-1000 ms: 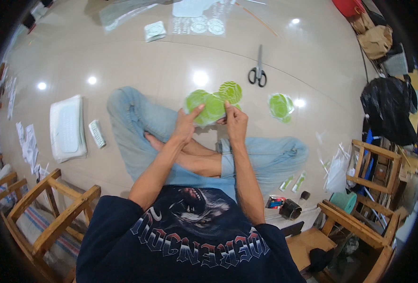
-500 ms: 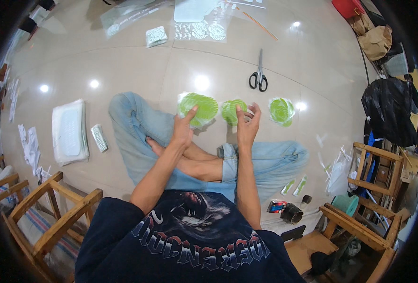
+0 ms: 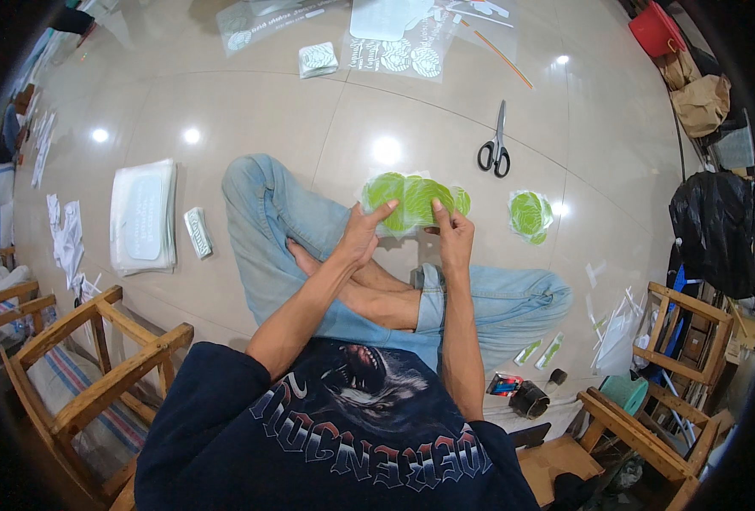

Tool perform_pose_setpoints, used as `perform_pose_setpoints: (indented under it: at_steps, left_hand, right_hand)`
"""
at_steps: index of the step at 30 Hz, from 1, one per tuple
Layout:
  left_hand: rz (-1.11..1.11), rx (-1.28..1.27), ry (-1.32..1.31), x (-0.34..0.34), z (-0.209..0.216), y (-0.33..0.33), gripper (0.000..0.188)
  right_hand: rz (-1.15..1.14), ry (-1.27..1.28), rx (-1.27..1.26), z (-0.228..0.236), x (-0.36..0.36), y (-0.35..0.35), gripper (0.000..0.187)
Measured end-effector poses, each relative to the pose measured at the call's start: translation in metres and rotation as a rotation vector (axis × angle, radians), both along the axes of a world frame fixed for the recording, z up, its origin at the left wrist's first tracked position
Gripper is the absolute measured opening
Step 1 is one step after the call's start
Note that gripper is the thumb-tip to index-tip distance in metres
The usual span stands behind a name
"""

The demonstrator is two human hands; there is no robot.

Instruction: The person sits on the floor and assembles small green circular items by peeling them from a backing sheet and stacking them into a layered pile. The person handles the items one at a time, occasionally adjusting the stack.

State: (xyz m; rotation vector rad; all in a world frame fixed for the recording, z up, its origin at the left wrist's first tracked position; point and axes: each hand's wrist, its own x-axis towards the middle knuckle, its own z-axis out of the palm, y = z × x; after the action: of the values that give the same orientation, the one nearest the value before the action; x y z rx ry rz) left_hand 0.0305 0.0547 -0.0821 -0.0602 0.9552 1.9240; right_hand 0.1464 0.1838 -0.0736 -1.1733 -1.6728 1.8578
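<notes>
Side by side above my crossed legs, I hold light-green sticker sheets (image 3: pixel 416 198) with pale round-edged backing. My left hand (image 3: pixel 365 233) is closed on their left part, its thumb lying on top. The right hand (image 3: pixel 454 237) pinches the right part, thumb on top and fingers underneath. A smaller green sticker piece (image 3: pixel 462 200) shows just beyond the right edge; whether it is held or on the floor I cannot tell. Farther right on the tiles lies a separate pile of green stickers (image 3: pixel 529 215).
Black-handled scissors (image 3: pixel 496 152) lie ahead to the right. A stack of white sheets (image 3: pixel 143 219) and a small wrapped bundle (image 3: pixel 198 232) are on the left. Clear printed sheets (image 3: pixel 394 58) lie at the far side. Wooden frames (image 3: pixel 96 375) stand near both sides.
The right hand has brought its green stickers left against those in the left hand; two separate pieces now meet. The whole view has shifted slightly.
</notes>
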Motion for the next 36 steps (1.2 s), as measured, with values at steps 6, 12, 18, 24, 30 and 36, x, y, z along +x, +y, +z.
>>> perform_pose_setpoints:
  at_steps: [6, 12, 18, 24, 30, 36]
  left_hand:
    - [0.033, 0.008, -0.009, -0.001, 0.003, 0.001, 0.044]
    - [-0.009, 0.016, 0.0, -0.001, 0.005, 0.0, 0.045]
    - [-0.005, 0.003, -0.011, -0.001, 0.006, 0.0, 0.043]
    - [-0.069, 0.055, -0.067, -0.002, 0.01, -0.002, 0.044]
    - [-0.038, 0.048, -0.046, -0.002, 0.009, -0.001, 0.044]
    - [-0.038, 0.015, -0.055, -0.003, 0.009, -0.003, 0.044]
  right_hand:
    - [-0.067, 0.082, -0.022, 0.002, -0.001, 0.001, 0.033]
    - [0.007, 0.064, -0.07, -0.003, 0.001, 0.002, 0.034]
    - [0.053, 0.077, -0.193, 0.0, -0.001, -0.001, 0.032]
    - [0.037, 0.092, -0.403, 0.01, -0.001, -0.001, 0.03]
    - [0.04, 0.106, -0.39, 0.006, 0.002, 0.002, 0.029]
    - [0.067, 0.112, -0.389, 0.006, 0.002, 0.0, 0.026]
